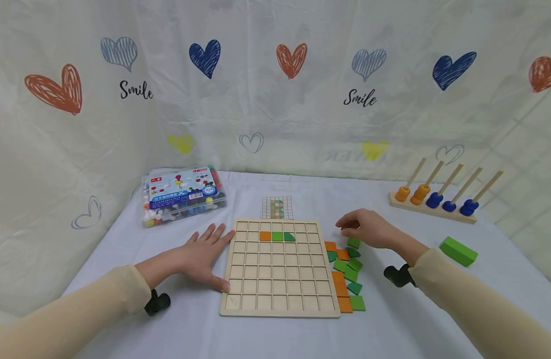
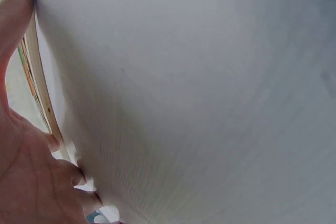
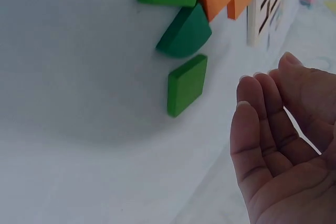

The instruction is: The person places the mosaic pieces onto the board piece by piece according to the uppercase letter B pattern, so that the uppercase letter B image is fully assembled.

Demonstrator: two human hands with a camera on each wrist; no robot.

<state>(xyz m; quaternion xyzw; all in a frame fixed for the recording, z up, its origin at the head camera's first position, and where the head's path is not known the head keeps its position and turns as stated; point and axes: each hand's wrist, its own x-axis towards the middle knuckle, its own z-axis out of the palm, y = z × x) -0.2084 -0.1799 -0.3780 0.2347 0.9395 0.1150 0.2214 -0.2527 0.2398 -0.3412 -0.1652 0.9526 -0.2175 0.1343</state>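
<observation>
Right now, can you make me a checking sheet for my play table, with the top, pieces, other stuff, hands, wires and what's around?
Surface: white covering.
Job's things: wooden grid board holds an orange square, green square and dark-green curved piece in one row; loose pieces lie along its right side; pattern card behind.
Clutter: plastic kit box, bead stand, green block.
Hands: left hand spread against the board's left edge; right hand above the loose pieces, nothing seen in it.
Cables: nothing seen.
Surroundings: pale backdrop with hearts and "Smile".

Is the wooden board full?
No, the board is mostly empty: just an orange square, a light-green square and a dark-green piece are in it.
</observation>
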